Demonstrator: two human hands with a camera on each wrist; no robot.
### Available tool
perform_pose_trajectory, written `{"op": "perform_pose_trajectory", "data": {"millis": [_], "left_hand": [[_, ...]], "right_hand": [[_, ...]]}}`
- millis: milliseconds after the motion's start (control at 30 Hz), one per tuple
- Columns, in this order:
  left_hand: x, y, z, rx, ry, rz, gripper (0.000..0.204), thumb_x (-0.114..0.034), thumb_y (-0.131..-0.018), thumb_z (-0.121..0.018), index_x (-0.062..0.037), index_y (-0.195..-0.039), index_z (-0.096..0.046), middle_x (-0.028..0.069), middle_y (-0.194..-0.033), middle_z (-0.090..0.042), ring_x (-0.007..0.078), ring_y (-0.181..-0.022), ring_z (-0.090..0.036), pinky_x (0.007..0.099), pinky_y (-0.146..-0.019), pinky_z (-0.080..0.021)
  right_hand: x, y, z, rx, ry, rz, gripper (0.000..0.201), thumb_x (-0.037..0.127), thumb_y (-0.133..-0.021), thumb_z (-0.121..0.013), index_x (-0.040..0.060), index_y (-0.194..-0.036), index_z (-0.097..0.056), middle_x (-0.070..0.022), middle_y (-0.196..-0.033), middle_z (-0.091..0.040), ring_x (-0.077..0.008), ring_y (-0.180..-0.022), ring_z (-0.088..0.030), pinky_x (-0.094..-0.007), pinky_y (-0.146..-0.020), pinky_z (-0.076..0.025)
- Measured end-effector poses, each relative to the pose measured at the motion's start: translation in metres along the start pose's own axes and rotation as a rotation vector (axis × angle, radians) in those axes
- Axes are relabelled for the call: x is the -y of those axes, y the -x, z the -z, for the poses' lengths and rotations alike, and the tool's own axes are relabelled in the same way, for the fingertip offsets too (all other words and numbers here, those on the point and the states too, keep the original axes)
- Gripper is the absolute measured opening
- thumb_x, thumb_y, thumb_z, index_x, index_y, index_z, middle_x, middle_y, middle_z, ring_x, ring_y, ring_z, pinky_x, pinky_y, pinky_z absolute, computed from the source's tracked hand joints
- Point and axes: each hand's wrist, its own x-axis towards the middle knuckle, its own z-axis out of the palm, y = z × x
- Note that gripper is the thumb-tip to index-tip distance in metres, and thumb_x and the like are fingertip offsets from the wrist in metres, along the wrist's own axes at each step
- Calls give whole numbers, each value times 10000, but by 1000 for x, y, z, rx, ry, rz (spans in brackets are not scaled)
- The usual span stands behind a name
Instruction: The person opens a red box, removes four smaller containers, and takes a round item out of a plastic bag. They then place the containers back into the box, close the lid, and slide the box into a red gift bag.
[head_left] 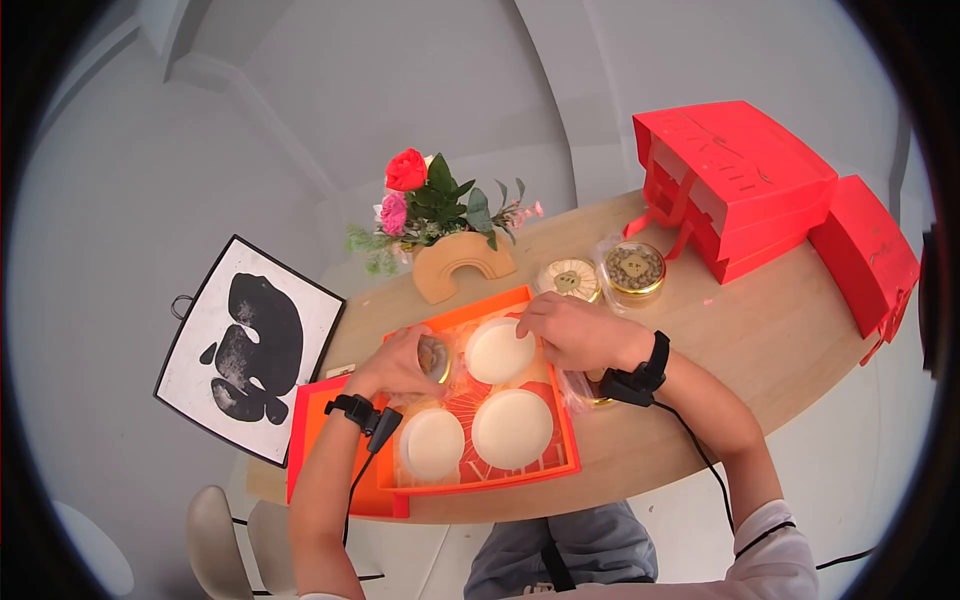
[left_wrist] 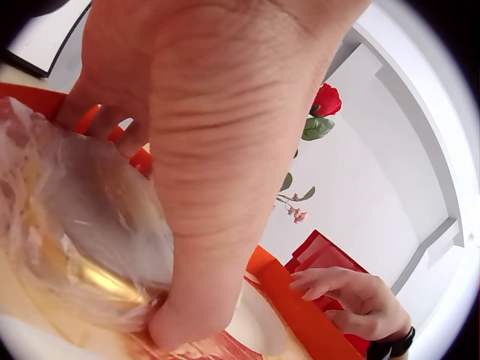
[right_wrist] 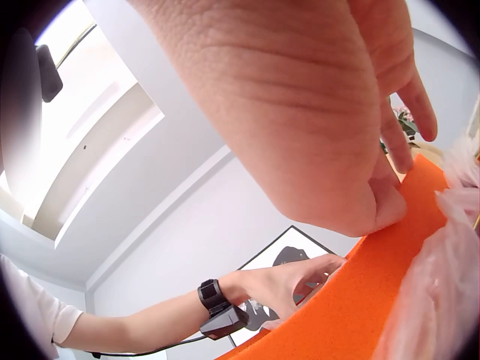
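My left hand [head_left: 395, 366] grips a round, clear jar with a gold rim [head_left: 435, 358], wrapped in crinkled plastic. The jar sits at the upper left of an orange gift box [head_left: 480, 487], whose patterned insert also shows three round white areas. In the left wrist view, the thumb presses the near side of the wrapped jar [left_wrist: 97, 217] while the other fingers reach around its far side. At the box's right wall, my right hand [head_left: 578, 332] has loosely bent fingers beside the upper white circle [head_left: 500, 350]. The right wrist view places its fingertips right at the orange rim [right_wrist: 375, 292].
Two gold-rimmed round containers [head_left: 634, 270] stand behind the box, and another wrapped one [head_left: 592, 388] lies under my right wrist. Red gift boxes [head_left: 740, 190] occupy the table's right end. Flowers in a wooden arch vase [head_left: 462, 262] are at the back, a framed picture [head_left: 255, 345] at left.
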Motion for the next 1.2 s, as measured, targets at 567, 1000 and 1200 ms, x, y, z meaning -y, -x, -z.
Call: {"op": "perform_pose_trajectory", "data": {"millis": [567,1000,1200], "left_hand": [[-6,8,-2,-48,-4,3,1083,-442,-513,-892,88,-1356,-466,196,-1262,-442,351,-1181,-556,381,-1014,-489],[-19,35,-13,-345,27,-107,1005,-324,-545,-927,-2,-1363,-439,200,-1304,-373,382,-1275,-400,436,-1083,-431],[-34,48,-5,-551,54,-90,993,-280,-565,-918,-45,-1379,-399,196,-1313,-358,378,-1253,-419,462,-1081,-423]], "right_hand": [[29,1,-3,431,-124,-64,487,216,-842,-560,-10,-1269,-621,-174,-1188,-665,-332,-1225,-559,-454,-1081,-399],[36,-2,3,577,-73,-70,576,249,-844,-548,-18,-1353,-586,-167,-1315,-624,-322,-1333,-456,-415,-1164,-340],[38,-2,4,587,-72,-68,587,234,-833,-562,-7,-1368,-581,-172,-1302,-627,-323,-1331,-448,-410,-1155,-354]]}}
